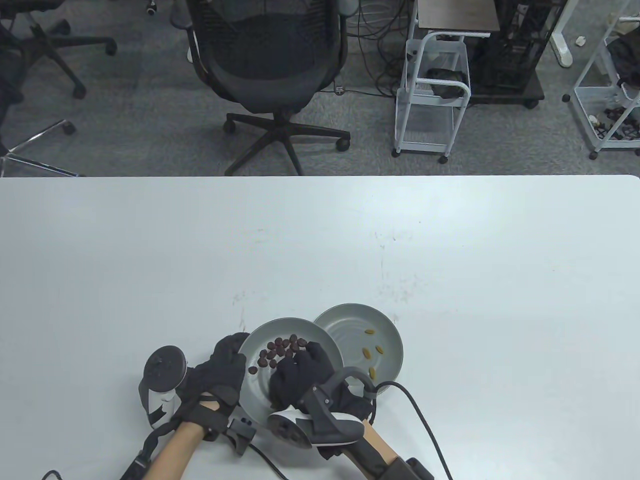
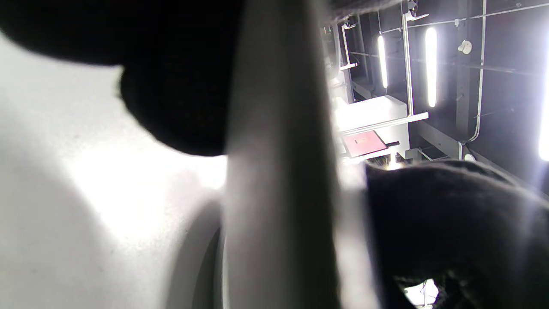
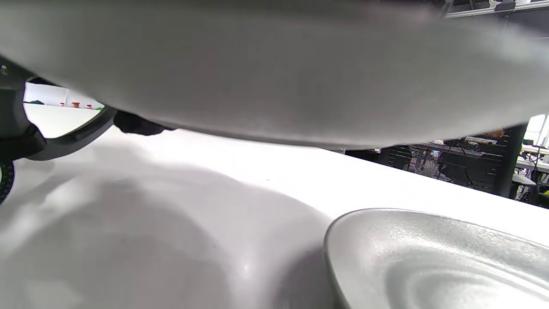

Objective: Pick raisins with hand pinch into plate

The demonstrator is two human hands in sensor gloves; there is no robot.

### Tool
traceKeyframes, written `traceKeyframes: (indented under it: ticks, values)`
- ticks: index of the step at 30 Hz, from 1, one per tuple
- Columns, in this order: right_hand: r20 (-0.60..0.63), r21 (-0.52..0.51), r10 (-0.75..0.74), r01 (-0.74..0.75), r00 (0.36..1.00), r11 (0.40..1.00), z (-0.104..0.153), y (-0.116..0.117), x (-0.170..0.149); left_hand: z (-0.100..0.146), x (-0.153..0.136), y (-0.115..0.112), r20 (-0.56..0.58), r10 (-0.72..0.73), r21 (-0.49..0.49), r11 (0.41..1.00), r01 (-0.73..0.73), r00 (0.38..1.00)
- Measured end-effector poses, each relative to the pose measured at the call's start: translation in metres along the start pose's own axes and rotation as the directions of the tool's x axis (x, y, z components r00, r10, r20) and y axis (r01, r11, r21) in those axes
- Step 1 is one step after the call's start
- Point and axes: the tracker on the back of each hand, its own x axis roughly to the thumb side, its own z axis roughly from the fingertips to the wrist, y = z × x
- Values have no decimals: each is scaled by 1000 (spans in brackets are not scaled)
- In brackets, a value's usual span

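right hand (image 1: 305,372) perhaps hiding raisins (image 1: 280,348), pinch unseen

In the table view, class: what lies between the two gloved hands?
The gray plate of dark raisins. The left hand holds its left rim; the right hand reaches over its right side, fingertips at the raisins.
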Motion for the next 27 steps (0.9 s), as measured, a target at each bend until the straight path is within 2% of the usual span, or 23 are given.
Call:
traceKeyframes:
  ticks: [9, 15, 17, 20, 23, 27]
  values:
    - [12, 30, -5, 5, 1000, 1000, -1, 7, 3, -2, -3, -2, -19, -2, -16, 1000, 2, 1000]
    - [6, 1, -19, 19, 1000, 1000, 1, 3, -1, -3, -2, -2, -8, 7, -4, 1000, -7, 1000]
    - [-15, -47, -39, 38, 999, 998, 4, -5, -8, -2, -3, -1, -12, 15, 3, 1000, -15, 1000]
    - [-87, -109, -74, 65, 993, 992, 10, -17, -27, -2, -3, 0, -15, 25, 8, 1000, -25, 1000]
    - [-206, -190, -151, 112, 967, 975, 20, -26, -63, -2, -3, 0, -15, 26, 7, 1000, -26, 1000]
    - [-358, -239, -186, 103, 915, 966, 30, -19, -106, -2, -3, 0, -12, 21, 10, 1000, -21, 1000]
